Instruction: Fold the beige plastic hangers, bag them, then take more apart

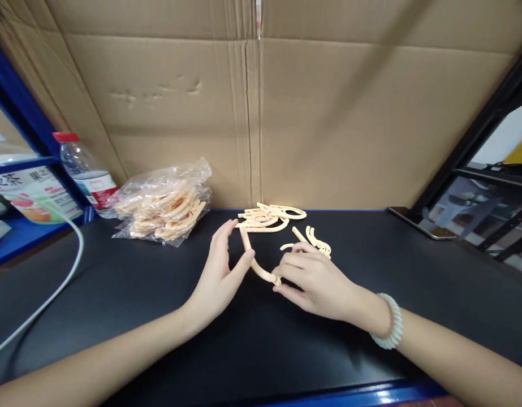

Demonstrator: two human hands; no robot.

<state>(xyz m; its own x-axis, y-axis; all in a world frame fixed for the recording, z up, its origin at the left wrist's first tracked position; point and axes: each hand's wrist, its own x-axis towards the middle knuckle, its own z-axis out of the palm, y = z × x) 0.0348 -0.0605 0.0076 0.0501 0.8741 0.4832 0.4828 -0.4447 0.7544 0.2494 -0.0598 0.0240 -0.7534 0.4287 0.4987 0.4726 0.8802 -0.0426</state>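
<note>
A curved, cream-coloured strip [261, 272], wood-like or plastic, is held up between my two hands above the black tabletop. My left hand [218, 271] has its thumb against the strip's side and its fingers by the upper end, loosely around it. My right hand [315, 280] pinches the lower end, where a small piece of the same colour shows between the fingertips; the join is partly hidden. Just beyond my right hand lie several small curved pieces [319, 243], partly covered by the fingers. Farther back is a pile of longer curved and looped pieces [267, 217].
A clear plastic bag [165, 206] full of similar pieces sits at the back left, beside a red-capped bottle [91, 175]. A white cable [65, 277] crosses the table's left side. At the back right lies a phone-like flat device [422, 224]. Cardboard [328, 113] walls the back.
</note>
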